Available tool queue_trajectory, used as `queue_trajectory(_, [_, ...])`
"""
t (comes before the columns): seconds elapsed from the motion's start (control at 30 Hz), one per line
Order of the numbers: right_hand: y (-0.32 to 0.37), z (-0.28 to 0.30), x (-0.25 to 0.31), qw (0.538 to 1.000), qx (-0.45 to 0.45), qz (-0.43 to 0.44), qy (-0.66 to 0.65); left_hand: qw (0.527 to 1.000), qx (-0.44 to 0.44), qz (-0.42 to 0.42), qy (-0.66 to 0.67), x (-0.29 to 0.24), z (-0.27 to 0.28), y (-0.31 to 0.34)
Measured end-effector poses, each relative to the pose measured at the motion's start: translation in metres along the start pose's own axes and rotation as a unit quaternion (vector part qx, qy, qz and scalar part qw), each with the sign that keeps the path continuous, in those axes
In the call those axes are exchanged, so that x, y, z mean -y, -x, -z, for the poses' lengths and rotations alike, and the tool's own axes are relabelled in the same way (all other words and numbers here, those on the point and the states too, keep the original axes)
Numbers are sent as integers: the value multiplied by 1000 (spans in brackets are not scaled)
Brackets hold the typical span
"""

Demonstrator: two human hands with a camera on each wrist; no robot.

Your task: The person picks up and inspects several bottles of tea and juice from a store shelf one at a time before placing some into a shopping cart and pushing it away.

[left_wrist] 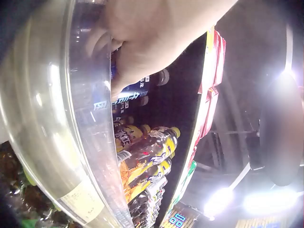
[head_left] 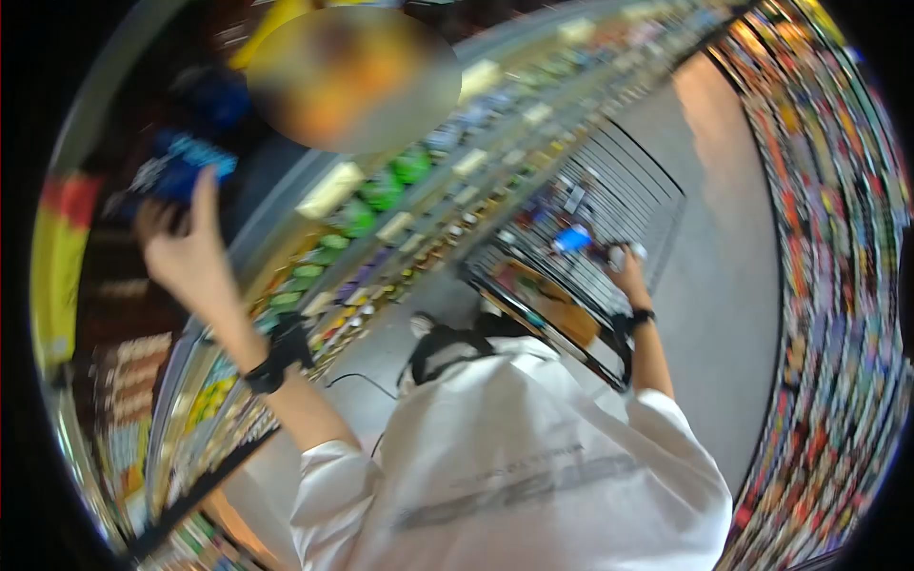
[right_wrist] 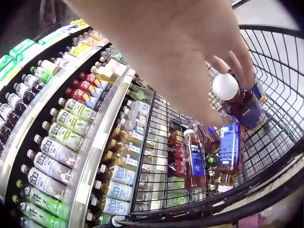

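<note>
My left hand (head_left: pixel 190 252) reaches up into a shelf on the left, its thumb raised across a dark bottle with a blue label (head_left: pixel 181 176). In the left wrist view, the fingers (left_wrist: pixel 97 45) show through a clear shelf guard (left_wrist: pixel 90 118), beside blue-labelled bottles (left_wrist: pixel 130 97). I cannot tell whether they grip one. At the cart, my right hand (head_left: pixel 625 276) holds a white-capped bottle of dark drink (right_wrist: pixel 244 107) with a blue label, tilted inside the basket. Two more blue-labelled bottles, one cap up (right_wrist: pixel 194 159) and one cap down (right_wrist: pixel 229 152), are close by.
The black wire cart (head_left: pixel 657 181) stands alongside the drinks shelves (right_wrist: pixel 71 128), which hold rows of bottles. Yellow-labelled bottles (left_wrist: pixel 159 147) stand near my left hand. Another stocked shelf (head_left: pixel 828 285) runs along the right, across the grey floor (head_left: pixel 719 333).
</note>
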State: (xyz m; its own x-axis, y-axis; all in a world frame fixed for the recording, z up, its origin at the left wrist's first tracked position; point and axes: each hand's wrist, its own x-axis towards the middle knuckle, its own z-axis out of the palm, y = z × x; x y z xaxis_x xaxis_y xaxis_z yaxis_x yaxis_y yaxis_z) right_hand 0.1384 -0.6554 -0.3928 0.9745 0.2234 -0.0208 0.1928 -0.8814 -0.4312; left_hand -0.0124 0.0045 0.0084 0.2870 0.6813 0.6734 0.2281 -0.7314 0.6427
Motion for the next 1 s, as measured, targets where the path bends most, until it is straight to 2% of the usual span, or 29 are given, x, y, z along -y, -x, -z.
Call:
queue_trajectory(0.03, [-2, 6, 11, 997, 6, -63, -40, 1000, 13, -4, 12, 13, -1, -4])
queue_trajectory(0.07, [-10, -4, -2, 998, -1, -57, -23, 998, 31, 25, 58, 17, -2, -5])
queue_trajectory(0.1, [-12, 1, 10, 994, 4, -104, -24, 997, 28, 24, 65, 23, -3, -6])
queue_trajectory(0.2, [-16, -2, 14, 995, 21, -102, -4, 1000, 12, 14, -22, 14, -4, -6])
queue_trajectory(0.27, [-18, -19, 2, 995, -15, -98, -8, 995, -19, -12, -94, 1, -2, -1])
queue_trajectory(0.33, [-16, -17, 12, 994, -33, -105, -18, 990, -85, -50, -97, -19, 4, 11])
queue_trajectory(0.4, [-17, -1, 25, 992, -48, -114, -36, 981, -155, -109, -41, -9, 9, 17])
queue_trajectory(0.43, [-13, 23, 47, 991, -78, -99, -42, 979, -155, -132, -21, -8, 14, 25])
queue_trajectory(0.5, [-9, 58, 72, 988, -116, -97, -40, 987, -81, -116, 70, -27, 16, 48])
queue_trajectory(0.57, [-9, 91, 101, 983, -159, -86, -20, 982, 40, -139, 124, -53, 9, 64])
queue_trajectory(0.6, [-8, 108, 123, 982, -164, -92, -21, 978, 127, -114, 118, -64, 7, 72])
queue_trajectory(0.63, [-7, 123, 144, 980, -169, -97, -24, 953, 223, -20, 205, -68, 1, 81])
queue_trajectory(0.7, [-7, 143, 181, 978, -199, -49, -36, 912, 357, -112, 166, -101, -12, 92])
queue_trajectory(0.77, [-6, 159, 218, 975, -209, -14, -74, 839, 502, -120, 173, -107, -25, 110])
queue_trajectory(0.83, [-2, 176, 256, 973, -199, 37, -114, 776, 577, -173, 187, -111, -36, 126])
queue_trajectory(0.87, [3, 185, 276, 972, -181, 47, -141, 758, 581, -213, 206, -117, -39, 130])
queue_trajectory(0.9, [6, 193, 294, 971, -164, 56, -166, 728, 618, -207, 213, -118, -43, 137])
queue_trajectory(1.0, [16, 211, 337, 949, -108, 220, -196, 729, 611, -222, 215, -126, -45, 151])
